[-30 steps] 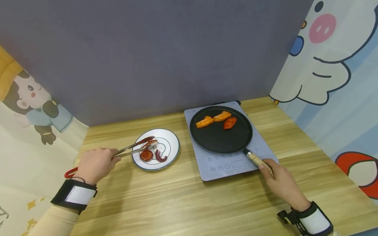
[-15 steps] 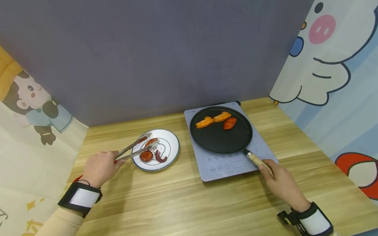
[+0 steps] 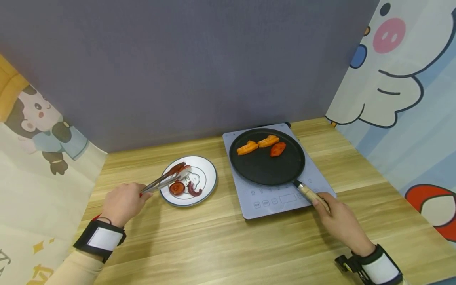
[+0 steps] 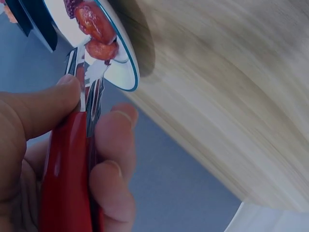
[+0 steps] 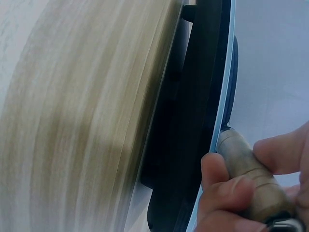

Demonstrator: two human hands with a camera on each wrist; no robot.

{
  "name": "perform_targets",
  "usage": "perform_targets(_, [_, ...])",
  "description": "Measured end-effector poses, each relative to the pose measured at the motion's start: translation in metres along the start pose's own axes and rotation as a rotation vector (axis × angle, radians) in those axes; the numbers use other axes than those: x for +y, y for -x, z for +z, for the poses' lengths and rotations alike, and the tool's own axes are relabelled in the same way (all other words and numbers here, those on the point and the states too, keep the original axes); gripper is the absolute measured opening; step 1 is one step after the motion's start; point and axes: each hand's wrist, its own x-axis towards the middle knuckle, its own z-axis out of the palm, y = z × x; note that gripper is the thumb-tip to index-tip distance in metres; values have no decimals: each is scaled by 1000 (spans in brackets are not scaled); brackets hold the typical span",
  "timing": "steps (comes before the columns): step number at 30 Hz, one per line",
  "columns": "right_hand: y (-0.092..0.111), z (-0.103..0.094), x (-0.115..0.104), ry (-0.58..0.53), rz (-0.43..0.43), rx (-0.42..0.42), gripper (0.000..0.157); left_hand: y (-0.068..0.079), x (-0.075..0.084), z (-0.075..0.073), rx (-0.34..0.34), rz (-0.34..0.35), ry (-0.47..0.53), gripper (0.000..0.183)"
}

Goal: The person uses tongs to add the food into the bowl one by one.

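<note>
In the head view my left hand holds metal tongs over a white plate with a blue rim. The left wrist view shows thumb and fingers squeezing the tongs' red handle. At the tong tips lies a reddish-brown food piece; whether it is gripped I cannot tell. A round glossy red piece and a curled, tentacle-like piece lie on the plate. My right hand grips the wooden handle of a black frying pan.
The pan stands on a grey induction cooktop. Two orange food pieces and one red piece lie in it. A wooden table carries everything. A grey panel rises behind, with cartoon-printed curtains at both sides.
The tongs spread wider half a second ago and have now narrowed at the reddish-brown piece. My left hand has shifted slightly right. The right hand and pan stay put.
</note>
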Motion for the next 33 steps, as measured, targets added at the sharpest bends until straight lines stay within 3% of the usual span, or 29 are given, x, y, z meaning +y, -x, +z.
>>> perform_targets(14, [0, 2, 1, -11, 4, 5, 36, -3, 2, 6, -23, -17, 37, 31])
perform_targets(33, [0, 1, 0, -5, 14, -4, 37, 2, 7, 10, 20, -24, 15, 20])
